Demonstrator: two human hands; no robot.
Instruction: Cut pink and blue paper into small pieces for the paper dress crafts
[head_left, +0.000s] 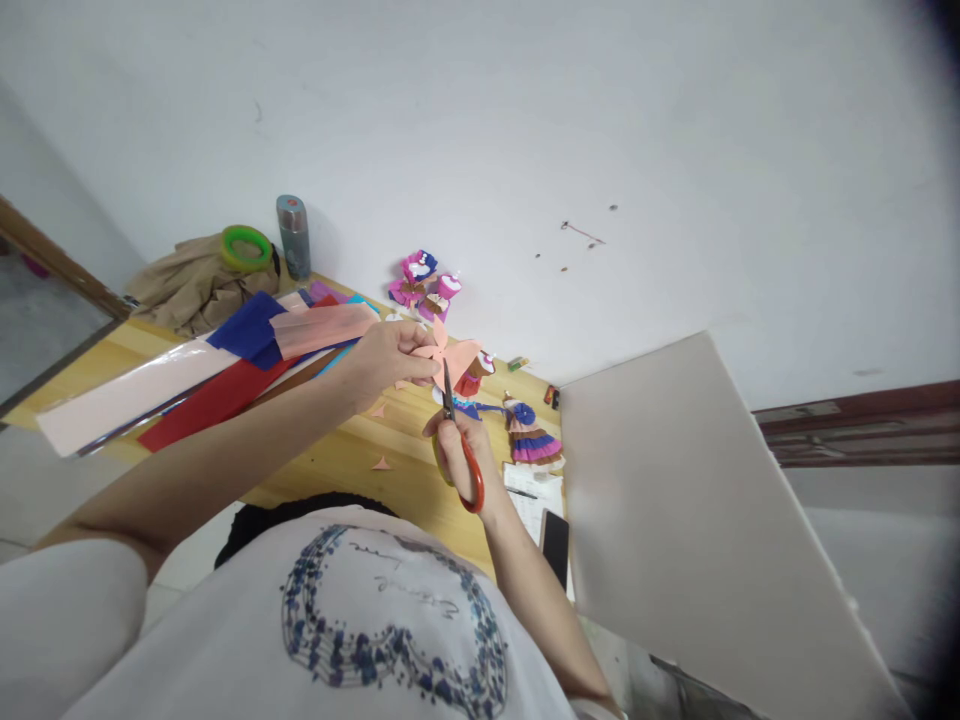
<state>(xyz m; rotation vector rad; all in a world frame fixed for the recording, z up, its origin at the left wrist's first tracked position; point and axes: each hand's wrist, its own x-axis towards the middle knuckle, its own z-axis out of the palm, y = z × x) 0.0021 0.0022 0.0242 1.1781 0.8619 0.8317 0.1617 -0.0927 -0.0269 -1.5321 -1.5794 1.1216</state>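
Observation:
Between the fingers and thumb of my left hand (397,355) is a peach paper cutout (456,362) with pointed petals. My right hand (459,450) grips a pair of scissors (472,480) with red-orange handles. Their dark blades point up and away from me and meet the cutout near its middle; whether they are cutting through it I cannot tell. Small peach paper scraps (382,463) lie on the wooden table (337,475) below my hands. Behind the cutout, partly hidden, stands a small red and white paper piece (469,384).
Crepe paper sheets (217,400) pile up at the left, beside a brown cloth (180,285), a green tape roll (246,247) and a flask (293,238). Paper figures (420,280) stand by the wall. Right are a ruffled paper dress (534,440), a phone (555,548) and a board (675,500).

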